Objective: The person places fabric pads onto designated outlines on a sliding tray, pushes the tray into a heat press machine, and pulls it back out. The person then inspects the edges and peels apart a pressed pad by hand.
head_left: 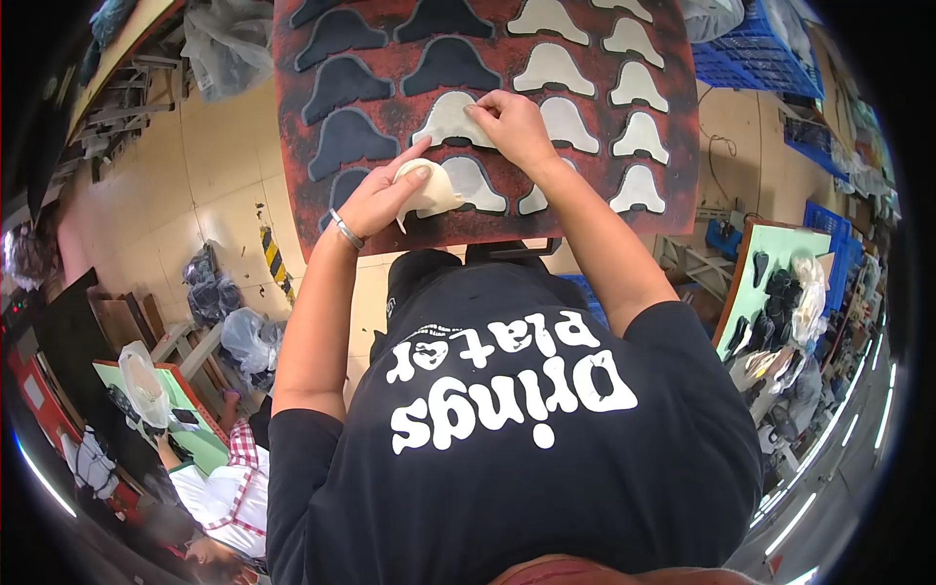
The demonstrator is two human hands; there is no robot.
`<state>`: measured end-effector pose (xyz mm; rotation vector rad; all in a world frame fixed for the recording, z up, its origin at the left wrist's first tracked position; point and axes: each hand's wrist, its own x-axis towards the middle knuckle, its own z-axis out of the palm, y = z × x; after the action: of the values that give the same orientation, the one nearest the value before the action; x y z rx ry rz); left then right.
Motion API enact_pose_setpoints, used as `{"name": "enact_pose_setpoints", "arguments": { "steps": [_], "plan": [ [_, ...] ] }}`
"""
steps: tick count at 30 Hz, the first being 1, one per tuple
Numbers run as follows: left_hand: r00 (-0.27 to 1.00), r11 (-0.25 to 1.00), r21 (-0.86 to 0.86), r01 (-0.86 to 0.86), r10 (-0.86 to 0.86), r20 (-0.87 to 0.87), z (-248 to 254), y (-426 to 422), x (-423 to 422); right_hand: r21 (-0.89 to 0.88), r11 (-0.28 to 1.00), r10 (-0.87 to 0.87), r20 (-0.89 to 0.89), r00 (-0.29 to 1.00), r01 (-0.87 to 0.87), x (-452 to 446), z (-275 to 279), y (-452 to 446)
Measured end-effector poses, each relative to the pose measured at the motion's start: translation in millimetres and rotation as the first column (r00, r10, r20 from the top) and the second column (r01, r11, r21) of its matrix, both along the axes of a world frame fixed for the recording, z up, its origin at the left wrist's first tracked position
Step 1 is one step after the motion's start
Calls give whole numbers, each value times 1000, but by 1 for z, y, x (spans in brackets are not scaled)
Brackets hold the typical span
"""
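Rows of curved, bell-shaped pieces lie on a red, worn board. Dark pieces (351, 139) are on the left, and cream-topped pieces with dark edges (554, 68) fill the middle and right. My left hand (382, 195), with a bangle at the wrist, holds a loose cream piece (432, 195) between thumb and fingers near the board's front edge. My right hand (509, 124) pinches at the upper right edge of a cream piece (450, 121) lying on a dark one. Whatever is between those fingertips is too small to make out.
The red board (682, 146) spans the area ahead. Blue crates (756, 49) stand at the upper right, and a green-topped table (765, 244) with dark parts is at the right. At the lower left, a person (229, 487) is beside another green table (200, 439).
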<state>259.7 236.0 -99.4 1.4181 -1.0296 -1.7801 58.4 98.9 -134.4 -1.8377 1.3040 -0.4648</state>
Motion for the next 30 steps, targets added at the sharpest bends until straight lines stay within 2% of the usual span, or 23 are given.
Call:
{"name": "enact_pose_setpoints", "arguments": {
  "steps": [4,7,10,13,22,28,30],
  "plan": [
    [996,999,20,46,-48,78,-4,-8,1,21,999,25,-45,999,-24,-1,3,0],
    [994,997,36,65,-68,81,-9,-10,3,39,999,19,-14,1000,-18,-3,8,2],
    [988,990,73,120,-126,88,-5,-14,5,88,995,46,-67,997,-40,-8,11,3],
    [993,993,66,103,-106,43,-7,-13,5,64,998,28,-98,995,-21,-7,14,4],
    [993,992,62,106,-110,53,-12,-13,4,1,999,52,-118,992,-52,-6,12,3],
    [989,996,4,88,-88,116,-10,-12,0,-28,998,43,-140,989,-48,-3,11,8],
    [983,994,-18,105,-101,151,-14,-12,1,-172,982,32,-224,974,-72,-2,15,15]
  ]
}}
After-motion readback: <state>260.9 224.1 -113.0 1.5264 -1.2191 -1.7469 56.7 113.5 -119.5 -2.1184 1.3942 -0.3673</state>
